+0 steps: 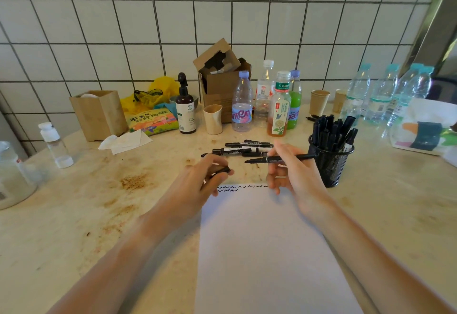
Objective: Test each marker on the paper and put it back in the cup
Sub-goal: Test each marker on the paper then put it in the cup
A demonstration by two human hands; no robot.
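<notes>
A black marker [280,158] was held level in the right hand [291,172], pinched between thumb and fingers near its middle, with the uncapped tip pointing left and the rear end reaching toward the mesh cup [330,163]. The marker was kept above the far edge of the paper [267,252], not touching it. In the left hand [197,185] a small black piece — apparently the cap [222,170] — was gripped between curled fingers and thumb, just left of the marker's tip and apart from it.

The white paper was laid on the stained countertop [86,214] directly in front of the person, and two short rows of black squiggles [237,187] were seen along its far edge, partly hidden by the left hand. Just beyond the hands, a loose group of capped markers [242,149] was left lying flat on the counter. The black mesh cup was stood to the right of the paper, near the right wrist, and was packed with upright black markers [331,130].

Farther back, against the tiled wall [123,29], several things were ranged — a brown spray bottle [185,108], an open cardboard box [220,79], a cluster of plastic drink bottles [268,101], paper cups [319,102] and a colourful snack packet [153,122]. A crumpled tissue [125,142] was seen at the left.
</notes>
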